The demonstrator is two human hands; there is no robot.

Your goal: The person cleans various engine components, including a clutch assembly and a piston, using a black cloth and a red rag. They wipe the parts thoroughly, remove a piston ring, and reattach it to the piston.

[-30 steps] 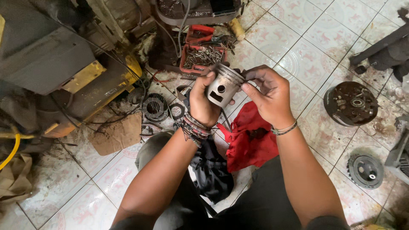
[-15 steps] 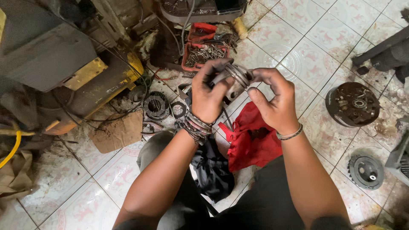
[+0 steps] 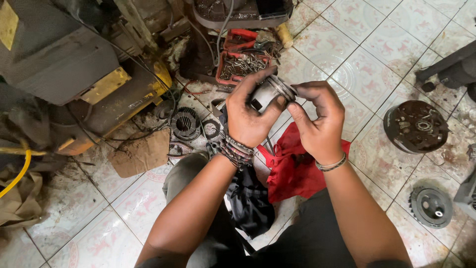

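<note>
Metal piston (image 3: 269, 93) gripped by left hand (image 3: 250, 116); right hand (image 3: 320, 124) pinches its ringed edge.

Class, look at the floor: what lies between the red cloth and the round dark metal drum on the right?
In the head view, only bare patterned floor tile lies between the red cloth and the metal drum; nothing rests on that stretch.

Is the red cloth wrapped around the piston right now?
No, the red cloth lies on the floor below the hands, while the bare metal piston is gripped by both.
</note>
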